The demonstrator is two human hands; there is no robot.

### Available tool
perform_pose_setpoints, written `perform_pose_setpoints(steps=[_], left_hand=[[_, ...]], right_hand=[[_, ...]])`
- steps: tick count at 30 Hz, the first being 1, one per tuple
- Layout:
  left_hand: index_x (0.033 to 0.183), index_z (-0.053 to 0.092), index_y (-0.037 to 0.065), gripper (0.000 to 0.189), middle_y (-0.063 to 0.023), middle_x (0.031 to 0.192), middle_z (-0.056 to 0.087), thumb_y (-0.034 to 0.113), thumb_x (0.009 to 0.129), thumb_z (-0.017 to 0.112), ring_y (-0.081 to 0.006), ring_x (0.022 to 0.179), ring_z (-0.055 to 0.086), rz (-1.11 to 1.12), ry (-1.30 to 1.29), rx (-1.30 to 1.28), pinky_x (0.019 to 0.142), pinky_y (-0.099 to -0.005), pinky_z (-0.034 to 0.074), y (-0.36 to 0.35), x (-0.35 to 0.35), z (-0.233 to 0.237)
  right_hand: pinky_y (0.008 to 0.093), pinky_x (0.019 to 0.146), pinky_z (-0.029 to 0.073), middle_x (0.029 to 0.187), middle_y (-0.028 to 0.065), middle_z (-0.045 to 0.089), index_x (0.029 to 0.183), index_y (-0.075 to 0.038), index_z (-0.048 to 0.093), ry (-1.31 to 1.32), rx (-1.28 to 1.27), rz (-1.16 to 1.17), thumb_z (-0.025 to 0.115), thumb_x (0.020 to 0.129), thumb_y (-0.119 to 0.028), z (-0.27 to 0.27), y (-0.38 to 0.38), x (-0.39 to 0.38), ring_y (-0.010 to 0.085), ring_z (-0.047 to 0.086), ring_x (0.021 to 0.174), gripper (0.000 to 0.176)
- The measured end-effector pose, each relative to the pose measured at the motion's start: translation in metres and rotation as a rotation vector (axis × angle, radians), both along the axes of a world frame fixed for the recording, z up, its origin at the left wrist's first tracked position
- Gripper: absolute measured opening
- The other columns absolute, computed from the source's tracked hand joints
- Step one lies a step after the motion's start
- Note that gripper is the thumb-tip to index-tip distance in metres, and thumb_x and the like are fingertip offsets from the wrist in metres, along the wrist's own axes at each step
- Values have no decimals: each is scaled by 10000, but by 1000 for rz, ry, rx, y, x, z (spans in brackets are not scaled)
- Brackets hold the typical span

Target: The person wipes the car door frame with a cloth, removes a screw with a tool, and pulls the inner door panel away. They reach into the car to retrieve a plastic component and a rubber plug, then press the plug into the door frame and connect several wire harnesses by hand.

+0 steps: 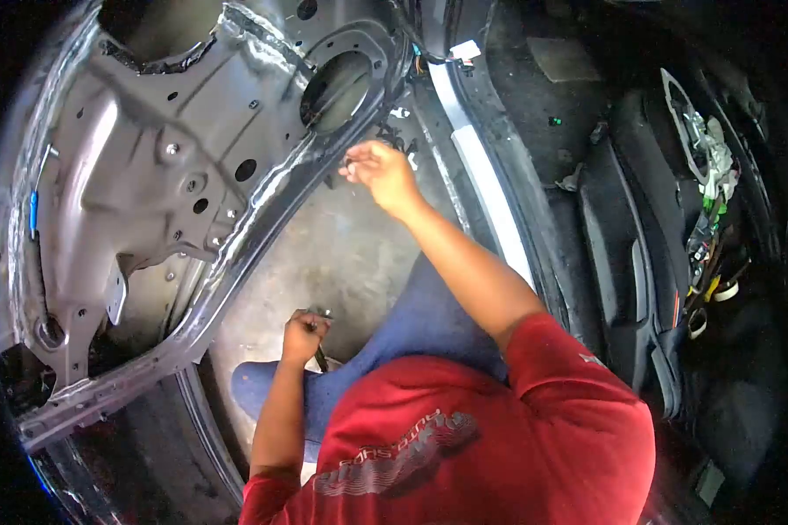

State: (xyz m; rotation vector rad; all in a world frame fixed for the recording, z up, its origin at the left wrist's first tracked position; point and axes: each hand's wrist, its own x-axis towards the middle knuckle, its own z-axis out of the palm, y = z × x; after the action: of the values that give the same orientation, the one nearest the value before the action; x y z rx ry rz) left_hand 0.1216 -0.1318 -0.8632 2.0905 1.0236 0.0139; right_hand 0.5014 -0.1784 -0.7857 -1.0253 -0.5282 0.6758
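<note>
A bare metal car door shell (140, 166) stands swung open on the left, with whitish streaks along its edges. My right hand (381, 175) is raised beside the door's edge, near the large oval hole. Its fingers are curled with the tips pressed together; I cannot tell what small dark thing, if any, is between them. Lower down, over my bent leg, my left hand (303, 337) is closed around a slim tool. The tool's dark shaft (321, 359) sticks out below the fist, and a shiny bit shows above it.
A blue-handled tool (33, 210) rests against the door's far left edge. To the right runs the car's door sill (490, 192), with a white connector (466, 51) and wires near its top. A black door trim panel (617, 245) with exposed wiring stands inside the car.
</note>
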Motion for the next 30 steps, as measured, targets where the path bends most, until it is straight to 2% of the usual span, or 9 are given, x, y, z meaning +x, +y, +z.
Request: perform_pose_setpoints(steps=[10,16,17,18,21,23,25,28,30], left_hand=[[890,840,93,76,-165,1038,735,142,860,791,-322,977,727,17,-85,10,885,-392,580,7,-15,-10],[912,839,101,114,-161,970,728,204,869,813,-339,937,712,-1,-53,15,856,-436,581,10,-11,-14],[905,826,99,129,-163,945,723,223,871,821,-345,929,708,-38,-68,39,844,-454,579,15,-18,-24],[897,794,84,185,-191,909,713,266,877,824,-368,912,702,-75,-100,80,830,-480,579,12,-17,-30],[965,799,47,391,-241,1043,764,425,916,711,-421,962,738,-104,91,138,851,-557,587,11,-14,-85],[1007,795,100,293,-201,1017,755,369,900,755,-410,952,714,-195,186,178,887,-553,574,14,-2,-72],[943,790,122,238,-155,934,755,345,867,763,-382,919,716,-189,4,356,847,-537,583,13,-1,-100],[928,787,140,239,-138,927,743,364,847,781,-362,941,718,-22,153,2,851,-515,585,8,-5,-36],[899,795,114,212,-135,940,784,299,826,722,-365,932,734,-49,71,179,871,-517,578,8,-4,-49]], right_hand=[[284,770,568,1185,44,573,1005,-58,794,-404,-119,0,816,899,3,-5,58,50,124,673,801,124],[354,989,550,1437,80,558,1022,-147,827,-676,-193,-71,877,864,-129,-3,53,58,198,677,1107,166],[407,1141,482,1524,87,571,1042,-168,839,-1111,-181,-239,851,894,-227,-13,53,71,278,626,1329,160],[440,1220,408,1540,90,614,1071,-185,849,-1121,-296,-183,796,936,-321,0,43,69,326,566,1414,199],[405,1175,463,1432,93,715,1162,-150,830,-953,-372,-54,750,956,-280,36,40,49,281,627,1361,256],[433,1153,485,1330,133,731,1161,-40,784,-1328,-173,-47,725,993,-170,-28,56,107,333,647,1294,221],[403,1113,495,1385,160,660,1190,27,720,-854,-222,128,708,1065,-230,-70,73,157,271,612,1293,286],[405,1108,471,1496,161,605,1465,-31,598,-757,-317,151,662,1106,-299,-74,77,165,277,583,1337,452],[482,1122,455,1491,227,597,1562,-32,535,-1246,-225,56,582,1143,-359,-35,68,131,385,590,1322,534]])
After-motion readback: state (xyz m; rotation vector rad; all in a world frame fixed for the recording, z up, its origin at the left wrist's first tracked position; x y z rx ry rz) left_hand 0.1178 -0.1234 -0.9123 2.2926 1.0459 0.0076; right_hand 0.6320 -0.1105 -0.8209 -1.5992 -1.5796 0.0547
